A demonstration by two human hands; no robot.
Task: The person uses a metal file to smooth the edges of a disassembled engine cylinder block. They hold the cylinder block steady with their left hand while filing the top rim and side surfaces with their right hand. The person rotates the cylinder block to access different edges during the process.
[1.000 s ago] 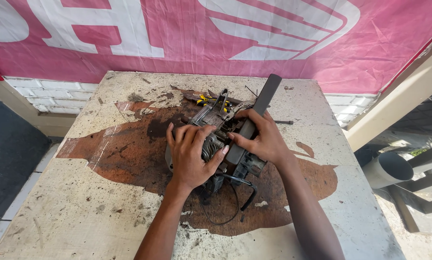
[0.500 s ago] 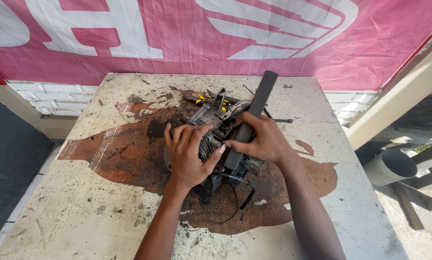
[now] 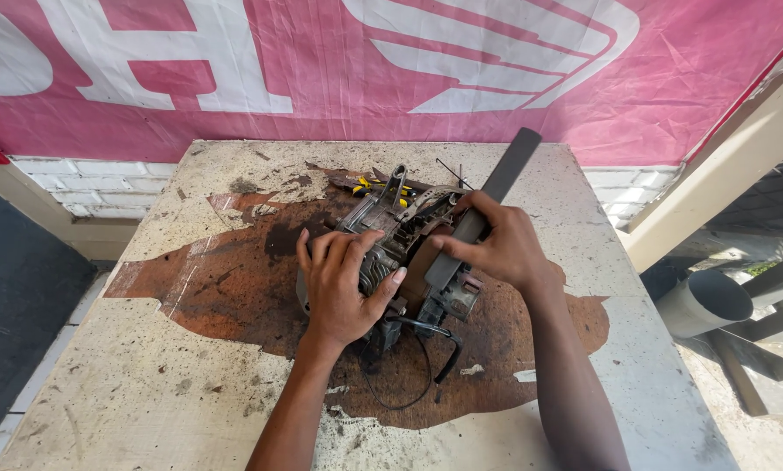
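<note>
Nearest you, a black cable (image 3: 400, 384) loops over the stained worktop (image 3: 147, 384). Your left hand (image 3: 343, 283) lies spread flat on the small engine (image 3: 391, 253) at the worktop's middle, fingers apart. Just right, your right hand (image 3: 500, 249) is clamped around the long grey bar (image 3: 487, 205), tilted away over the engine. Beyond lie yellow-handled pliers (image 3: 374, 185)

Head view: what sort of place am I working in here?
Probably an outdoor or open-sided repair stall: a grimy small engine on a worn, oil-stained wooden table, yellow-handled pliers behind it, and a pink printed banner over white brick.
</note>
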